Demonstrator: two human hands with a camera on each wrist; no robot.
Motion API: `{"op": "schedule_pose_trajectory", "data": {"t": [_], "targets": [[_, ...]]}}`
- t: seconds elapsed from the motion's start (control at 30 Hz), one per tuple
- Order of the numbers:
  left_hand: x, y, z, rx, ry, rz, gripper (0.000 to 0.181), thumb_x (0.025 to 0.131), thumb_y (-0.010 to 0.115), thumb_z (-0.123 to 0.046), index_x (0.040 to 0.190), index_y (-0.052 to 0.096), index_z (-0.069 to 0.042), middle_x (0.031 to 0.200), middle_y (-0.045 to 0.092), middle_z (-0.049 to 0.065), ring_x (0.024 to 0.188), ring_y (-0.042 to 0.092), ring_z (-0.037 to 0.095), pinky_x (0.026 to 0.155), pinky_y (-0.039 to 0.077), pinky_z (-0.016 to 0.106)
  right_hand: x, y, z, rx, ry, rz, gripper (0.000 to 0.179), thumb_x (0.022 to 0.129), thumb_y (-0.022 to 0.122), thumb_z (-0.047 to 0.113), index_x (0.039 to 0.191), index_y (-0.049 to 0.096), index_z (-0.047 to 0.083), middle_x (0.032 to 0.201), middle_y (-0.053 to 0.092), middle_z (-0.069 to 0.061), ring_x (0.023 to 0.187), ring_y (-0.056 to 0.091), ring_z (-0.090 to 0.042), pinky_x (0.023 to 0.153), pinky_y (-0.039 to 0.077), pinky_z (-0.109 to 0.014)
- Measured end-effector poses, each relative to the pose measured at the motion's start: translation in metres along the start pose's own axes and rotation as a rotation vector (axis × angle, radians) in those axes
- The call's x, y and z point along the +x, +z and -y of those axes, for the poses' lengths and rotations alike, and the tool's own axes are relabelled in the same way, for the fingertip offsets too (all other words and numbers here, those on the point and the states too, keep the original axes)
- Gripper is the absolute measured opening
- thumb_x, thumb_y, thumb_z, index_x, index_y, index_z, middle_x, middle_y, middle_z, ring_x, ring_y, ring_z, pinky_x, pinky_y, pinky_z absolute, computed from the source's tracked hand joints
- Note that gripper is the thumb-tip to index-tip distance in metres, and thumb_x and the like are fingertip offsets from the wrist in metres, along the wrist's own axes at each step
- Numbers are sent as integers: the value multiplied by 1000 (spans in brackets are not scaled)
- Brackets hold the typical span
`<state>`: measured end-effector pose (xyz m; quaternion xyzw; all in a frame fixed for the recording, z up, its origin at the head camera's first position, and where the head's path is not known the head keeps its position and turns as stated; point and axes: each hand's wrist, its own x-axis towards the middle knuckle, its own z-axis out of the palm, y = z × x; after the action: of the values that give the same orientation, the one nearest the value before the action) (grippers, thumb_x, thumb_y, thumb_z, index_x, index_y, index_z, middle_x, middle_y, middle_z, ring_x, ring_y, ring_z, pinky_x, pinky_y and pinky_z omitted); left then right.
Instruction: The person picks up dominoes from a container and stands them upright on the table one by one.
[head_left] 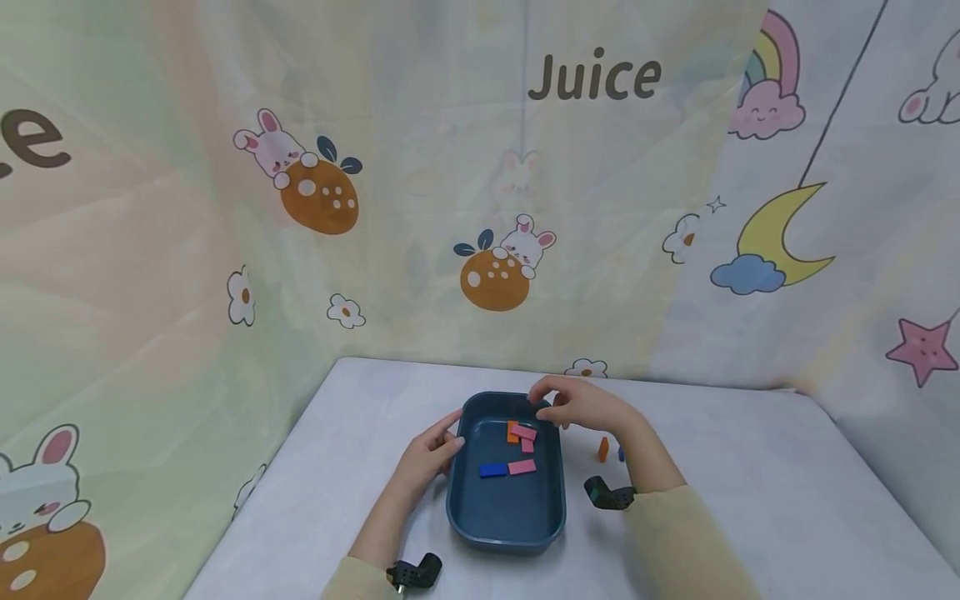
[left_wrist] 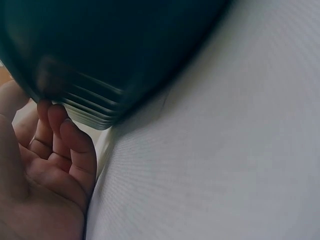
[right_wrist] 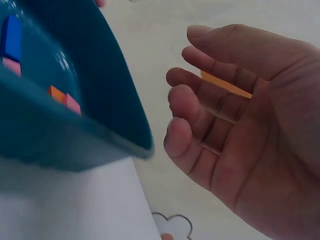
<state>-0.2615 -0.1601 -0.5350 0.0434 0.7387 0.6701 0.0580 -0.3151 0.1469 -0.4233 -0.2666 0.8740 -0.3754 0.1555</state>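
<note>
A dark blue-green tray (head_left: pixel 506 517) stands on the white table with several small blocks inside. Toward its far end an orange block (head_left: pixel 512 432) lies against a pink block (head_left: pixel 523 432), with another pink block (head_left: pixel 527 446) just below. Nearer its middle are a blue block (head_left: pixel 492 471) and a pink block (head_left: pixel 522 467). My left hand (head_left: pixel 427 454) holds the tray's left side, thumb at the rim and fingertips against the outer wall (left_wrist: pixel 95 100). By the far right corner, my right hand (head_left: pixel 581 406) has loosely bent fingers, apart from the rim and holding nothing.
Right of the tray, an orange block (head_left: pixel 603 449) stands on the table (head_left: pixel 720 517), and a blue piece (head_left: pixel 621 454) is partly hidden by the right forearm. A printed cloth (head_left: pixel 420 167) hangs behind the table. Each wrist wears a black camera mount (head_left: pixel 609 494).
</note>
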Motion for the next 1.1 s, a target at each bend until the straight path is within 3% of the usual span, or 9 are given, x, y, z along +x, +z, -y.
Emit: {"op": "schedule_pose_trajectory", "data": {"t": [0.13, 0.33, 0.67, 0.9, 1.1], "targets": [[0, -1, 1, -1, 5, -1, 52, 94, 67, -32, 143, 51, -30, 96, 59, 13, 74, 54, 18, 66, 49, 28, 14, 13, 7, 31, -31, 76, 34, 94, 67, 28, 124, 62, 13, 120, 64, -7, 88, 64, -26, 76, 55, -40], [0, -3, 2, 3, -2, 2, 53, 93, 68, -34, 143, 51, -30, 95, 59, 11, 74, 54, 18, 66, 49, 28, 33, 33, 11, 97, -20, 231, 31, 95, 63, 25, 122, 62, 9, 106, 66, -12, 91, 68, -40, 81, 57, -47], [-1, -4, 2, 19, 14, 8, 50, 95, 65, -31, 143, 51, -30, 95, 59, 14, 71, 52, 16, 63, 47, 27, 54, 66, 15, 130, 62, 385, 22, 94, 66, 27, 110, 67, 13, 95, 69, -9, 81, 71, -29, 75, 58, -43], [-1, -3, 2, 13, 36, 22, 52, 94, 67, -35, 143, 51, -30, 91, 59, 5, 71, 52, 16, 64, 47, 27, 58, 79, 13, 149, 97, 408, 14, 95, 64, 25, 106, 68, 17, 95, 71, -7, 83, 70, -26, 76, 58, -43], [-1, -2, 0, 25, 30, 13, 52, 94, 67, -37, 143, 52, -31, 89, 59, 2, 72, 52, 17, 64, 47, 27, 61, 81, 5, 96, 56, 324, 16, 94, 64, 25, 108, 67, 17, 90, 69, -4, 77, 67, -23, 69, 56, -37]]}}
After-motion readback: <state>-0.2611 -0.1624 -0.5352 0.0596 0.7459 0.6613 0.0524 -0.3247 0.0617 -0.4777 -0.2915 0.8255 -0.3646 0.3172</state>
